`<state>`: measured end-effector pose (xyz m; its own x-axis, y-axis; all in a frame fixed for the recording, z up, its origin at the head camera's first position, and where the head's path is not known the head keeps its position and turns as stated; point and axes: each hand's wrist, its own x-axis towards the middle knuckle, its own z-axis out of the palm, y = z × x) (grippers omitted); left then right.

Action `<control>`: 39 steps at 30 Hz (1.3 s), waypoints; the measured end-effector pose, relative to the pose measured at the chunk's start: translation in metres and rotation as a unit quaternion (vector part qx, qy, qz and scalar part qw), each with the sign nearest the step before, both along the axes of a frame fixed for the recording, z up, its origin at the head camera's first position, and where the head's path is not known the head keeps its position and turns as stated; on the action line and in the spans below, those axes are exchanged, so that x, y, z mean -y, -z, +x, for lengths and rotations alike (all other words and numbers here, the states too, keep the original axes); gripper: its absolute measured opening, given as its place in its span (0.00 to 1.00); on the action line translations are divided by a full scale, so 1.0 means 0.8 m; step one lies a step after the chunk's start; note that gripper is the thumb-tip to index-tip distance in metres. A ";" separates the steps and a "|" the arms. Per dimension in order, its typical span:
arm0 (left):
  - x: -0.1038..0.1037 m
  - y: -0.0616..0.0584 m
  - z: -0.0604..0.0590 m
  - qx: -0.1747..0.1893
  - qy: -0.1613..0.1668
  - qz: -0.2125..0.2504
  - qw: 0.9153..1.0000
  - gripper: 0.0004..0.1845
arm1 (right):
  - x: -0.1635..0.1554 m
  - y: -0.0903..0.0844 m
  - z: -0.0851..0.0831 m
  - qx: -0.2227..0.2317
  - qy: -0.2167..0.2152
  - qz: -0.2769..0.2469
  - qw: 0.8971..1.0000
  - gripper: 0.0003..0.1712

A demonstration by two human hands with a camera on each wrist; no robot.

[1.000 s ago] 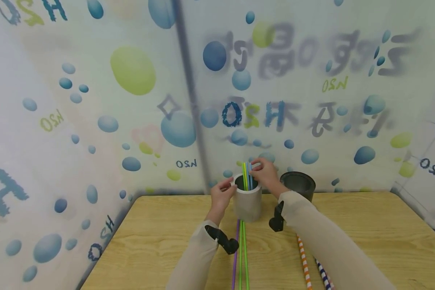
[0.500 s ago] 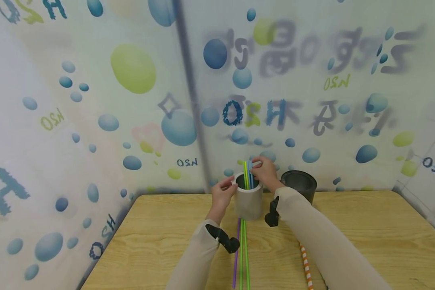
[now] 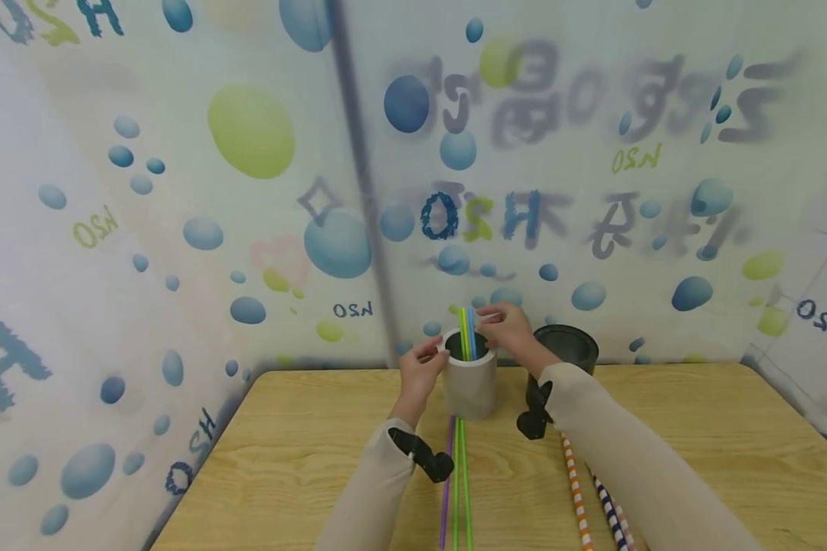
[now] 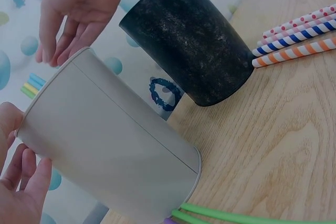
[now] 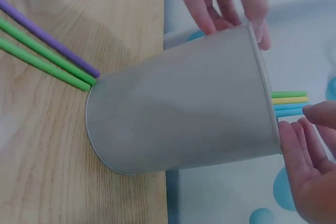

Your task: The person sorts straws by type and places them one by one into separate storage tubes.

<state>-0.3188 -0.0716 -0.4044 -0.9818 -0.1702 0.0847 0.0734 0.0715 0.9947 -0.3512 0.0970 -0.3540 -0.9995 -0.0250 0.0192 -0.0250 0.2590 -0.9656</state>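
My left hand [image 3: 420, 379] holds the rim of a white cylindrical can [image 3: 472, 390] at its left side, thumb and fingers on either side of the edge. Green, yellow and blue straws [image 3: 467, 333] stand upright in that can, their tops above the rim. My right hand [image 3: 513, 333] is at the can's right rim, with loosely spread fingers just beside the blue straws [image 5: 289, 109]. Seen from the left wrist, the right hand [image 4: 84, 9] hangs over the rim with nothing gripped. The straws' lower ends are hidden inside the can.
A black cylindrical can [image 4: 189, 40] stands right of the white one. Purple and green straws [image 3: 458, 482] lie in front of the white can. Striped paper straws [image 4: 299, 38] lie before the black can. A patterned wall covering [image 3: 248, 229] rises behind the wooden table [image 3: 303, 444].
My right fingers have let go of a blue straw and shifted slightly right. The blue straws now stand closer together. The left hand stays on the white can's rim.
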 end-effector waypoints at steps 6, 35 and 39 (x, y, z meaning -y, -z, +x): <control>0.000 0.001 0.000 -0.004 -0.003 -0.002 1.000 0.18 | -0.016 0.002 0.015 0.024 -0.026 -0.023 0.999 0.20; -0.001 0.002 0.001 -0.019 -0.005 0.001 1.000 0.17 | -0.020 0.082 0.095 0.062 -0.204 -0.001 0.977 0.18; -0.001 0.003 0.000 -0.017 -0.006 0.000 1.000 0.18 | -0.009 0.102 0.099 0.074 -0.201 -0.004 0.977 0.18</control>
<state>-0.3187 -0.0708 -0.4068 -0.9763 -0.1819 0.1171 0.1053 0.0733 0.9917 -0.2722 0.1045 -0.4355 -0.9012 -0.4156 -0.1226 0.0168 0.2493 -0.9683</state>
